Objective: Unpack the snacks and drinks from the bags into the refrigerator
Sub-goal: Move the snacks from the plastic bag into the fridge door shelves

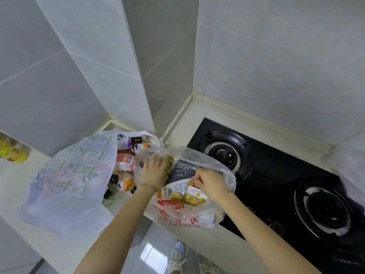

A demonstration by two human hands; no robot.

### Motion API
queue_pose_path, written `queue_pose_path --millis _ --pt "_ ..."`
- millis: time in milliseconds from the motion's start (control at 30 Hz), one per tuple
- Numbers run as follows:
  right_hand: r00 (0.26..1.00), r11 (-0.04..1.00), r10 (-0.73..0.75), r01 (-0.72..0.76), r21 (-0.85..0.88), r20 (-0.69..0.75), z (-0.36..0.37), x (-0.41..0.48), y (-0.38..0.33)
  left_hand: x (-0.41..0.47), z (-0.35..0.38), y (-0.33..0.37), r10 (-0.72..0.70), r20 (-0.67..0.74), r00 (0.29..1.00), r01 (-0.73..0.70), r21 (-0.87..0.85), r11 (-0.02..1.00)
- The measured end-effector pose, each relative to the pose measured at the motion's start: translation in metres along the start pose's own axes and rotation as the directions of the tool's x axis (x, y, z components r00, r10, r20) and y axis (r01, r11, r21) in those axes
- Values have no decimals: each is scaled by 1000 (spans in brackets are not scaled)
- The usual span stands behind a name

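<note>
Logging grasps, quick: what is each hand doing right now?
Left hand: open, flat inside the clear bag.
Right hand: fingers closed, pinching a small snack packet.

Desk is crowded at frame centre: green-printed bag (67,175) full of bottles (124,161) on the left, touching the red-printed bag (183,216) on the right. My left hand (155,171) and right hand (212,183) fill the red-printed bag's mouth. Tiled column (110,62) blocks behind the bags. Stove (276,175) right of them is bare; open desk strip along the wall, upper right.
</note>
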State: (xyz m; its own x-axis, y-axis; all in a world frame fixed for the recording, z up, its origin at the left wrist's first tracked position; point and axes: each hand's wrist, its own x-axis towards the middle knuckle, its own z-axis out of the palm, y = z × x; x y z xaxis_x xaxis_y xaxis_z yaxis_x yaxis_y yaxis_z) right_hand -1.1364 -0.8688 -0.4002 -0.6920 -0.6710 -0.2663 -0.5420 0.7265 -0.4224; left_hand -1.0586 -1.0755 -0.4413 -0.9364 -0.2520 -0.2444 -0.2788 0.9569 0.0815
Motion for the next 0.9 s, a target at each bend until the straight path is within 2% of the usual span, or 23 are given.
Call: queue_pose_path --millis 133,267,533,633,800,900 --pt "985 961 32 16 275 -169 -6 3 -9 6 7 -3 -7 -19 1000 7 -17 1000" --pt "983 888 60 27 459 -175 -9 11 -15 11 8 -5 -19 -24 1000 17 -62 998" --pt "985 873 128 -55 484 -119 2 19 -10 21 5 -3 -68 -80 995 50 -208 977" --pt "981 867 154 -75 492 -120 4 20 -8 23 10 0 -53 -72 996 41 -155 987" --pt "978 837 176 -91 540 -108 1 20 -5 26 20 0 -59 63 996 58 10 998" --pt "973 841 186 -86 535 -136 -2 20 -7 28 24 -2 -99 56 993 98 16 995"
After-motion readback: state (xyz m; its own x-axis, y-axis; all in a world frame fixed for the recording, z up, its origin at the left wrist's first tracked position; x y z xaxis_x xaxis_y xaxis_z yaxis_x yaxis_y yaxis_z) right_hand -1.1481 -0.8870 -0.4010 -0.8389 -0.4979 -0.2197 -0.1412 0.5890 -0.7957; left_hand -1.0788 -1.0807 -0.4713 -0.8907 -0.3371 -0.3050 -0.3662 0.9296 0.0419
